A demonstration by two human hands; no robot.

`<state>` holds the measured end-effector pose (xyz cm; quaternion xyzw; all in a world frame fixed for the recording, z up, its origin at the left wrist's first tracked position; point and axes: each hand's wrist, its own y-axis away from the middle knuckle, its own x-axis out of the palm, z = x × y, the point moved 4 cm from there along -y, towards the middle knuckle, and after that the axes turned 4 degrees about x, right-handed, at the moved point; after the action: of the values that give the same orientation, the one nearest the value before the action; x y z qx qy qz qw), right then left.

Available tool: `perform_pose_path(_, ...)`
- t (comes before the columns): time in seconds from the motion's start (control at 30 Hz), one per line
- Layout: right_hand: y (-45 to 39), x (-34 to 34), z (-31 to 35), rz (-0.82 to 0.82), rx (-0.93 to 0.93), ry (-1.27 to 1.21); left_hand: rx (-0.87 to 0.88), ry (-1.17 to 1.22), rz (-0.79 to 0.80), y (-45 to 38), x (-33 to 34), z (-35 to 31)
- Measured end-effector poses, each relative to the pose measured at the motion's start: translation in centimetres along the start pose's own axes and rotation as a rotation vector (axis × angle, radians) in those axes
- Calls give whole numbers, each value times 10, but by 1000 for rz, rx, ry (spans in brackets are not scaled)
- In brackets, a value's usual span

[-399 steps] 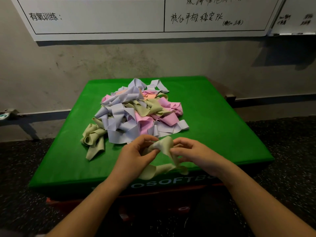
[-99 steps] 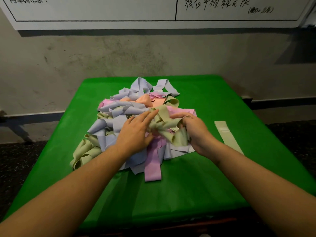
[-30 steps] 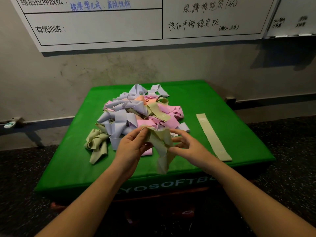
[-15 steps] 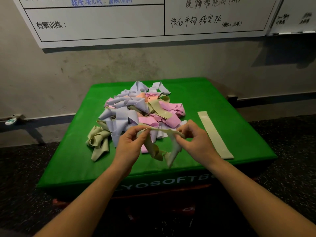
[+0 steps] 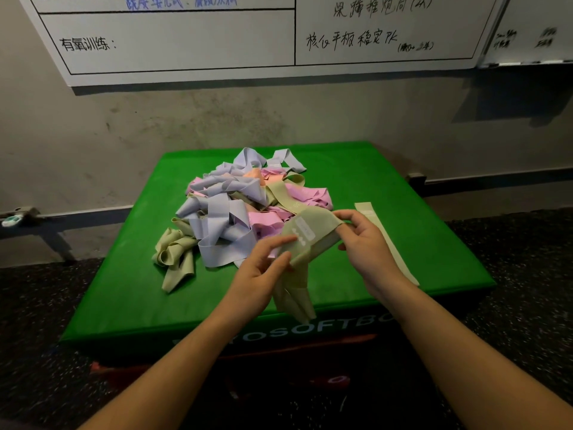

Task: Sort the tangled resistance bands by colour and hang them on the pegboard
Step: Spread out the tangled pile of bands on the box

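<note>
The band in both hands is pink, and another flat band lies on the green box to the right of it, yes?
Not pink: the head view shows the held band is olive green, pinched by left hand and right hand. The flat band on the green box is right.

Whiteboard cut off at top; flat green band partly behind right hand.

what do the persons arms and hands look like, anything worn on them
Both forearms are bare up to the bottom edge of the head view, with no sleeves showing. The left hand and right hand wear no gloves, and no rings, watch or wristband can be seen. Fingernails look short and plain.
</note>
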<state>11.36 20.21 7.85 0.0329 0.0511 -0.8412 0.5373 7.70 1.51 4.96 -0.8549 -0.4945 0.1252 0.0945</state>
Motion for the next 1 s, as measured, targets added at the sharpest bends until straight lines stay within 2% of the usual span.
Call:
perform_pose_path(0.1,0,2,-1,51,0,-8,-79,129,2,-1,4,0)
perform_pose_path(0.37,6,9,11,145,-190,69,-166,143,47,-8,13,4)
perform_pose_path(0.5,6,14,9,197,-108,-107,-246,133,76,-5,15,11)
perform_pose_path(0.6,6,15,2,120,-36,-124,-195,-23,121,-4,13,16)
perform_pose_path(0.7,7,20,-7,135,37,-114,-152,-69,76,-6,11,16)
perform_pose_path(0.77,8,23,-14,219,100,-73,-201,53,1,-5,14,15)
perform_pose_path(0.9,18,24,-34,501,280,23,-309,417,-126,-6,11,21)
perform_pose_path(1.0,23,19,-47,594,385,113,-333,486,-165,-6,4,24)
